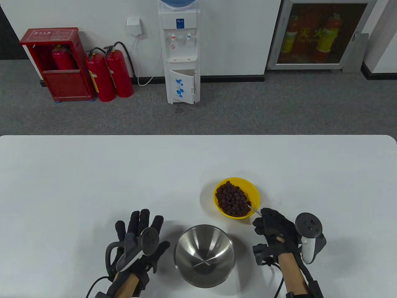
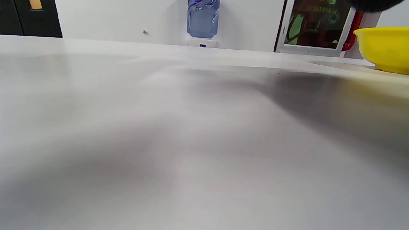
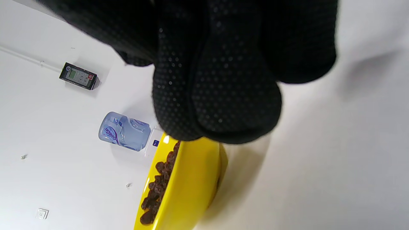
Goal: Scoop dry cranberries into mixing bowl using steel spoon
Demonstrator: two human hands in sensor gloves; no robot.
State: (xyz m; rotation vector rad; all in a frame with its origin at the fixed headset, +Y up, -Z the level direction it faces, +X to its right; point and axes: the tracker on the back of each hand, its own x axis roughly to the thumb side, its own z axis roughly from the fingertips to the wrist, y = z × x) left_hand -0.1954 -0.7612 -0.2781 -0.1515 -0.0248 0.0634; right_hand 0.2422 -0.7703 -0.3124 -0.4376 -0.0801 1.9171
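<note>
The right hand [image 1: 273, 226] holds the steel spoon [image 1: 255, 210] by its handle, its grip clenched around the thin shaft, and reaches over the near rim of the yellow bowl [image 1: 252, 188] so that the spoon's head sits down among the dry cranberries [image 1: 232, 198]; the low, slanted angle of the handle suits digging under the heap rather than lifting, so the scoop seems to be loading and not yet carrying; in the right wrist view the gloved fingers [image 3: 217, 92] fill the top of the frame and hide the spoon, with the yellow bowl and its fruit showing beneath them; the mixing bowl [image 1: 203, 255] stands on the white surface [image 1: 93, 173] just in front of the yellow bowl and toward the person, near enough that a loaded spoon would need only a short swing back; its steel inside shows no cranberries, so the transfer looks barely begun; the left hand [image 1: 136, 242] lies flat on the surface beside the mixing bowl, fingers spread, its grip released and holding nothing, apart from the bowl's rim, perhaps ready to steady it; the cranberries are still all in the yellow bowl.
</note>
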